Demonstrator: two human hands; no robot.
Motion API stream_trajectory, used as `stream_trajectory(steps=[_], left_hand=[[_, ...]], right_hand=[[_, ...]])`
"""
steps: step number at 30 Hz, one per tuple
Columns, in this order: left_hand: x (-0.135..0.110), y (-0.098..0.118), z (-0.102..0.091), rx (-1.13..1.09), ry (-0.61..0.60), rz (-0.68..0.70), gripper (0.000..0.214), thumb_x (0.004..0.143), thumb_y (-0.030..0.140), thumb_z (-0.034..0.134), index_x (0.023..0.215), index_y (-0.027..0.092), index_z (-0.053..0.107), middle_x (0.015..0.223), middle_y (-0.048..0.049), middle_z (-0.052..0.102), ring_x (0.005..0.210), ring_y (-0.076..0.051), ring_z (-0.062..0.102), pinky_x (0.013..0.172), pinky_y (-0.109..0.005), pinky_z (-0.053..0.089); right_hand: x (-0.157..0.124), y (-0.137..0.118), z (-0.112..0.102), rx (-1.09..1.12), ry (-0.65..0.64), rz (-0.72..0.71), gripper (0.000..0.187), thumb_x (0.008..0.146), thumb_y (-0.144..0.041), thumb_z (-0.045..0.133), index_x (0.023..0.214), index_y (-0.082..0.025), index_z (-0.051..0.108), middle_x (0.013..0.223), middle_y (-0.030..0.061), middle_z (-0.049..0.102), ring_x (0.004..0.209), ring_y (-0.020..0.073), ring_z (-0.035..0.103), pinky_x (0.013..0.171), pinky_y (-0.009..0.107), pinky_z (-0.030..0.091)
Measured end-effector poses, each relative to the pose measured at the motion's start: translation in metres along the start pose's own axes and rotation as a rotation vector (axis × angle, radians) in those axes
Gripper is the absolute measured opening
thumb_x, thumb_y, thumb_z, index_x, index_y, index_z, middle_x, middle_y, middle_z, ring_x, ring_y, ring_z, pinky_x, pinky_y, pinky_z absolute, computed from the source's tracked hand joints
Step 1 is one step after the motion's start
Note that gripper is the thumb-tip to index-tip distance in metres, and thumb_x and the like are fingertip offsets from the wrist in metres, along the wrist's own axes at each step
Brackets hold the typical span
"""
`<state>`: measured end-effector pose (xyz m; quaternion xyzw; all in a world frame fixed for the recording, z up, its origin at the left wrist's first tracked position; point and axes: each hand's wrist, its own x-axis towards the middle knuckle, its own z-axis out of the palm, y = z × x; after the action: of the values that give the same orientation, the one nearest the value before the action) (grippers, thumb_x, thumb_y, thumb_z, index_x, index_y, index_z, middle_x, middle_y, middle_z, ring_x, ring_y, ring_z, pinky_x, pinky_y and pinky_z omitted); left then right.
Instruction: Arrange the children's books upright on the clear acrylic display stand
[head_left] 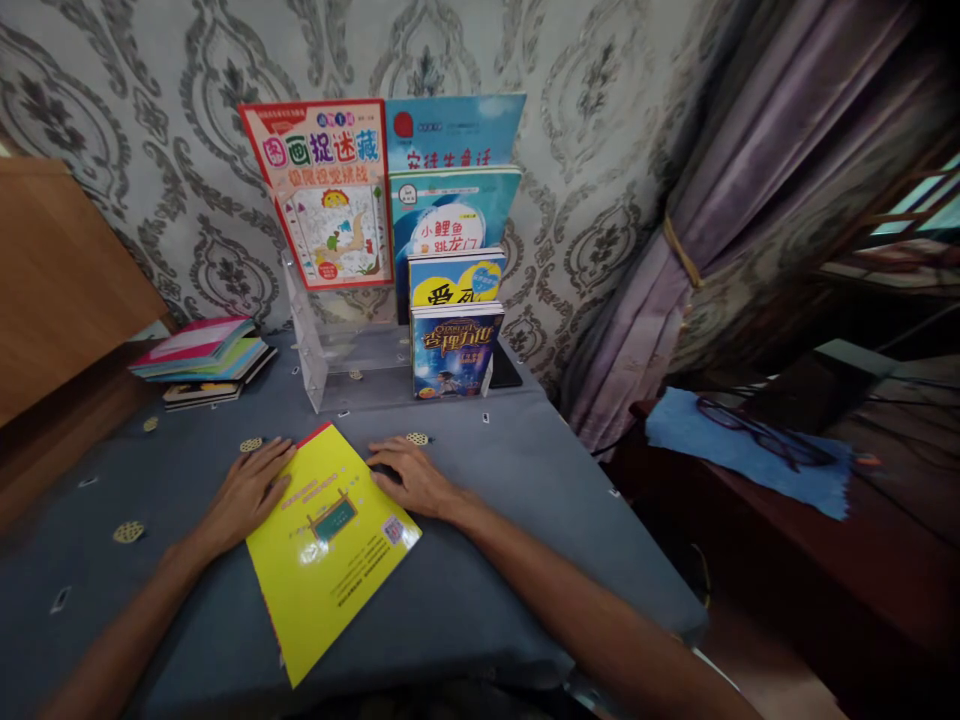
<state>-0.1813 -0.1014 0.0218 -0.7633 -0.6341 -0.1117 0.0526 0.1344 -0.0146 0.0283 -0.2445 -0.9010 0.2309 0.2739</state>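
A yellow book (pixel 330 550) lies flat on the grey-blue tablecloth (pixel 525 470), back cover up, red spine at its far left edge. My left hand (pixel 247 490) rests on the book's left edge, fingers stretched out and flat. My right hand (pixel 409 478) lies at the book's upper right edge, fingers spread and touching it. Behind the book stands a clear acrylic rack (pixel 319 350) with several children's books: a red-framed one (pixel 326 190) at top left and stepped blue ones (pixel 454 300) on the right.
A stack of thin books (pixel 202 360) sits at the left on the table. A wooden panel (pixel 52 280) is at far left. Purple curtains (pixel 697 230) hang at right, over a dark side table with a blue cloth (pixel 742 440) and glasses (pixel 757 430).
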Motion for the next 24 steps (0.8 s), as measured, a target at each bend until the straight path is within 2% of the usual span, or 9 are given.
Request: stream_trajectory(steps=[5, 9, 14, 24], left_hand=[[0.013, 0.023, -0.001, -0.008, 0.09, 0.121, 0.05, 0.099, 0.045, 0.034, 0.132, 0.024, 0.063, 0.133, -0.0127, 0.06, 0.126, -0.031, 0.05, 0.106, -0.05, 0.041], [0.029, 0.044, -0.001, -0.026, 0.091, 0.189, 0.045, 0.098, 0.043, 0.038, 0.131, 0.027, 0.064, 0.12, -0.0121, 0.06, 0.112, -0.029, 0.051, 0.099, -0.049, 0.043], [0.057, 0.067, 0.005, -0.071, 0.056, 0.279, 0.045, 0.1, 0.04, 0.036, 0.137, 0.028, 0.059, 0.113, -0.01, 0.059, 0.105, -0.027, 0.049, 0.094, -0.047, 0.043], [0.108, 0.105, 0.01, -0.045, 0.036, 0.397, 0.045, 0.101, 0.041, 0.037, 0.139, 0.027, 0.057, 0.113, -0.0108, 0.056, 0.106, -0.027, 0.046, 0.097, -0.048, 0.037]], right_hand=[[0.0, -0.004, 0.0, -0.037, 0.002, -0.041, 0.027, 0.093, -0.025, 0.059, 0.116, -0.014, 0.07, 0.13, 0.0142, 0.066, 0.124, 0.0232, 0.058, 0.108, 0.041, 0.042], [0.001, -0.004, 0.0, -0.09, -0.01, -0.035, 0.025, 0.092, -0.023, 0.06, 0.113, -0.014, 0.07, 0.128, 0.0146, 0.067, 0.125, 0.0244, 0.056, 0.109, 0.041, 0.041], [0.0, 0.002, -0.007, -0.173, -0.018, 0.037, 0.026, 0.091, -0.022, 0.061, 0.116, -0.015, 0.068, 0.131, 0.0149, 0.065, 0.125, 0.0272, 0.056, 0.106, 0.045, 0.041], [-0.009, 0.022, -0.034, -0.292, 0.029, 0.216, 0.024, 0.093, -0.016, 0.056, 0.116, -0.017, 0.065, 0.131, 0.0137, 0.063, 0.122, 0.0255, 0.054, 0.101, 0.042, 0.039]])
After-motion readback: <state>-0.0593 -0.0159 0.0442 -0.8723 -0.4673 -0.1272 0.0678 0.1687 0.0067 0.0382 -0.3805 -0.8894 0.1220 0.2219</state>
